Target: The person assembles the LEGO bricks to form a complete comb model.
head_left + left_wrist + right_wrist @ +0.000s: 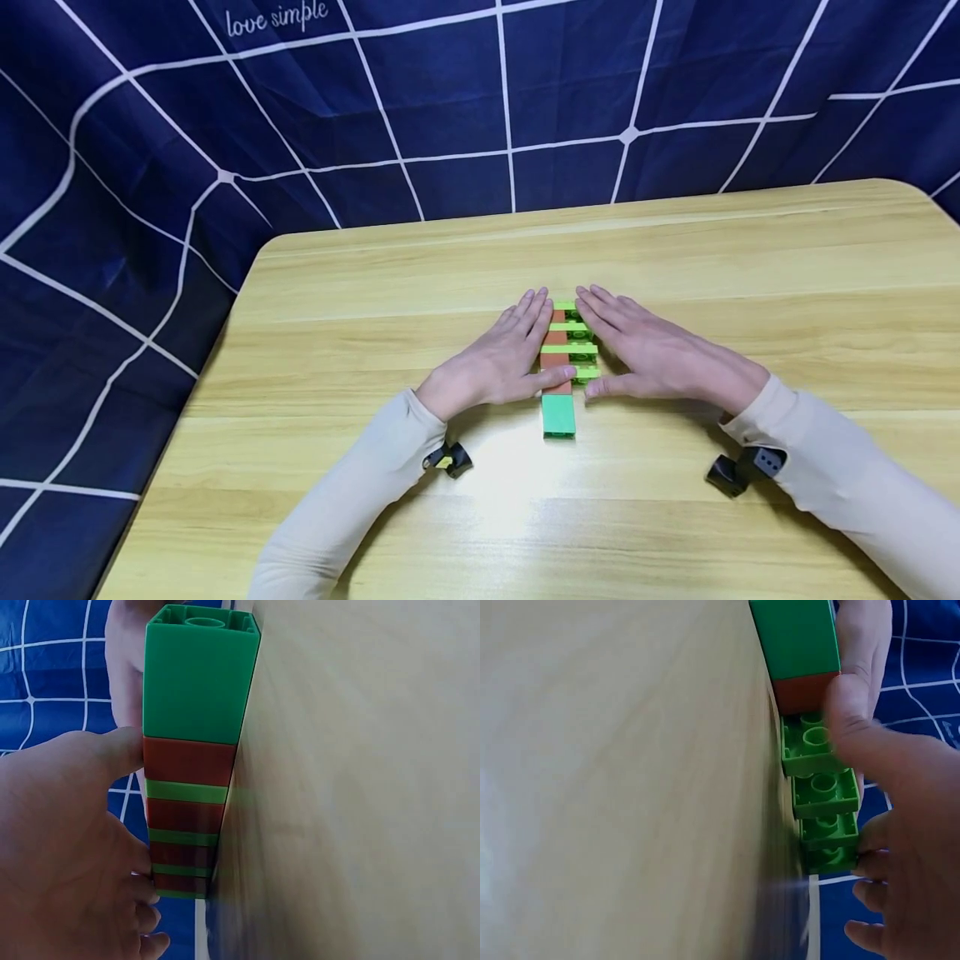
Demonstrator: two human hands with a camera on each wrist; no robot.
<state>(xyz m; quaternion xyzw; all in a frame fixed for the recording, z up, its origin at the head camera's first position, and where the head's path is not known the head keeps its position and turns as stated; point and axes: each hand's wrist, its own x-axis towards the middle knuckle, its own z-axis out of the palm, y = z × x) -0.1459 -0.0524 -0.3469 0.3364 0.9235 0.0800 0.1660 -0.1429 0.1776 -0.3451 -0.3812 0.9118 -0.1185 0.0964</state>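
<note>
A row of joined toy building bricks lies flat on the table. Its near end is a dark green brick [558,415]; beyond it, red bricks [555,362] alternate with light green bricks [585,349] that jut out to the right, hollow undersides showing in the right wrist view. My left hand [498,362] lies along the row's left side, fingers stretched forward and thumb laid across a red brick. At the right side, my right hand [660,354] has its straight fingers by the far light green bricks and its thumb near the closest one [808,746].
The row sits on a wood-grain table [337,350] with rounded far corners. A dark blue curtain [450,100] with white lines hangs behind it and on the left. A small black camera is strapped at each wrist.
</note>
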